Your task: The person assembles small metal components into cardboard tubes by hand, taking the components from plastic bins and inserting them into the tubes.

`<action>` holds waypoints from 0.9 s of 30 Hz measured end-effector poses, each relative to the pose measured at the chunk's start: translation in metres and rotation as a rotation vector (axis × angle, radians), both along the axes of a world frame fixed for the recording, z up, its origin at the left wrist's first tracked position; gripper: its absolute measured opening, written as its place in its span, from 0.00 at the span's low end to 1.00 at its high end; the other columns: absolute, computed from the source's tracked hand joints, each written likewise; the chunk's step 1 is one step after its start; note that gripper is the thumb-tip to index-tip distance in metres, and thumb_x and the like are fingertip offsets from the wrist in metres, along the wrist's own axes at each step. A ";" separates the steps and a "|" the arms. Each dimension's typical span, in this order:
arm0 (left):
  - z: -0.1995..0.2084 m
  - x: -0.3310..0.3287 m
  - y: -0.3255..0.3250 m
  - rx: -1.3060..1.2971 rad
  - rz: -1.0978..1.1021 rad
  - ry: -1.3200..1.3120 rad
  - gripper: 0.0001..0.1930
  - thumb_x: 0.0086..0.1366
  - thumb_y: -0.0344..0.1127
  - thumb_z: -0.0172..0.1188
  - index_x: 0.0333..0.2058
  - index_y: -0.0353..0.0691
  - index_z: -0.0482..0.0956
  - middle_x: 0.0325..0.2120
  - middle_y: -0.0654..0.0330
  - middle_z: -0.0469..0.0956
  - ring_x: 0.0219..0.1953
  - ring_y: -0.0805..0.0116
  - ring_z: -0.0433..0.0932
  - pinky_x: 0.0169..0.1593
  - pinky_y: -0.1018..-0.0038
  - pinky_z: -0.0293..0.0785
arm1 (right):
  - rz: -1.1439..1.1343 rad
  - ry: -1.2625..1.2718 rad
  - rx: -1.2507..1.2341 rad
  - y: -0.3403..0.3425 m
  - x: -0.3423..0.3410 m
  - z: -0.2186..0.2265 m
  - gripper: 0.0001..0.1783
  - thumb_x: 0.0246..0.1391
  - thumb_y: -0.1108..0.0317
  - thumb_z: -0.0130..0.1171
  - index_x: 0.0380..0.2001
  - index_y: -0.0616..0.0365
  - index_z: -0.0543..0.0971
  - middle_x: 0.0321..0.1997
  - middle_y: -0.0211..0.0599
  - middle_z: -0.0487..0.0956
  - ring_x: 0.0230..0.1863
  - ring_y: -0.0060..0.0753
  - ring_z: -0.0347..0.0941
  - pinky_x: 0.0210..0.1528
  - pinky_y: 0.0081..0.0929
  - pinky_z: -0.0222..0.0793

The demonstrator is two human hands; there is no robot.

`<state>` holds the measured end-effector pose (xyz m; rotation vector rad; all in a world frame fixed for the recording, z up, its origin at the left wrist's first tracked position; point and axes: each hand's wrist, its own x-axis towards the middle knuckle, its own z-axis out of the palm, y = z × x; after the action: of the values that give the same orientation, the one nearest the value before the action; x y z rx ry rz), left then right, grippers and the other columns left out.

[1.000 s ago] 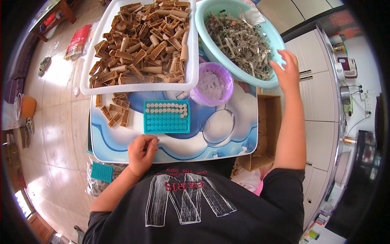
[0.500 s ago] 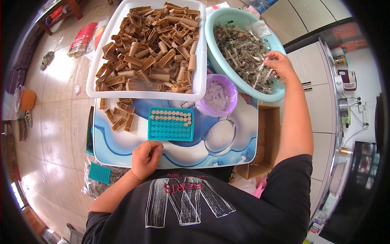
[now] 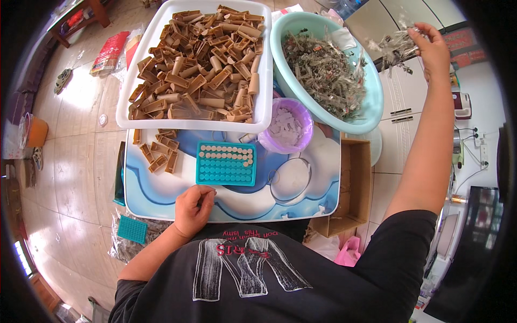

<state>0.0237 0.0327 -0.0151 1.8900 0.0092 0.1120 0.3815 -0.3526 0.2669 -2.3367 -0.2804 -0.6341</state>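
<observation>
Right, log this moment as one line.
right hand: holding clear plastic bits, right of basin | left hand: loosely curled at table edge | teal tray: partly filled

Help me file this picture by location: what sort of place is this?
Probably a room in a home, though which room is hard to tell: slippers lie on the shiny floor at the left, white cabinets stand at the right, and the table has a cloud-like pattern.

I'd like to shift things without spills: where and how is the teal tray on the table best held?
Probably take the teal tray by both short side rims, coming from the person's side: it lies flat, with the white bin beyond its far edge. Keep it level, since pale discs sit mostly in the far rows.
</observation>
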 end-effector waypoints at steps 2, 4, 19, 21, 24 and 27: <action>0.000 0.000 0.000 0.004 0.001 -0.004 0.02 0.58 0.24 0.56 0.30 0.36 0.74 0.22 0.57 0.76 0.19 0.68 0.74 0.25 0.77 0.69 | -0.004 -0.056 0.048 -0.004 0.005 0.010 0.17 0.44 0.67 0.67 0.40 0.55 0.77 0.36 0.25 0.75 0.27 0.14 0.67 0.24 0.13 0.61; -0.001 0.000 0.000 0.006 -0.001 -0.010 0.02 0.58 0.24 0.56 0.30 0.36 0.74 0.22 0.57 0.76 0.19 0.68 0.74 0.25 0.77 0.69 | 0.011 -0.146 0.100 -0.008 0.012 0.011 0.17 0.45 0.66 0.67 0.40 0.56 0.77 0.36 0.24 0.75 0.25 0.11 0.64 0.24 0.11 0.60; -0.004 -0.002 -0.001 -0.027 0.026 -0.003 0.01 0.58 0.24 0.57 0.30 0.35 0.74 0.21 0.57 0.75 0.20 0.69 0.75 0.25 0.77 0.69 | 0.000 -0.050 0.058 0.014 -0.059 0.025 0.20 0.43 0.65 0.68 0.42 0.56 0.78 0.38 0.26 0.74 0.30 0.14 0.67 0.26 0.11 0.60; -0.005 -0.002 -0.001 -0.023 0.030 -0.021 0.01 0.59 0.24 0.56 0.30 0.35 0.74 0.21 0.58 0.75 0.20 0.71 0.74 0.25 0.78 0.69 | -0.005 -0.083 0.044 0.003 -0.078 0.040 0.20 0.45 0.66 0.67 0.43 0.58 0.77 0.40 0.27 0.74 0.33 0.14 0.68 0.28 0.10 0.60; -0.006 -0.002 0.000 -0.038 0.022 -0.012 0.01 0.59 0.25 0.56 0.31 0.35 0.74 0.20 0.58 0.75 0.19 0.72 0.74 0.25 0.79 0.69 | -0.022 -0.115 0.091 -0.001 -0.121 0.051 0.20 0.47 0.67 0.66 0.45 0.60 0.76 0.41 0.28 0.75 0.34 0.15 0.68 0.28 0.11 0.60; -0.001 -0.002 -0.001 -0.019 0.027 -0.013 0.01 0.59 0.25 0.56 0.31 0.35 0.74 0.20 0.59 0.75 0.19 0.73 0.74 0.25 0.79 0.69 | -0.072 -0.111 0.089 -0.002 -0.166 0.044 0.20 0.48 0.68 0.65 0.44 0.61 0.75 0.42 0.29 0.75 0.35 0.16 0.69 0.29 0.10 0.60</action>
<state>0.0215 0.0321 -0.0161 1.8700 0.0264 0.1421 0.2150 -0.3545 0.3108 -2.2383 -0.2149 -0.7966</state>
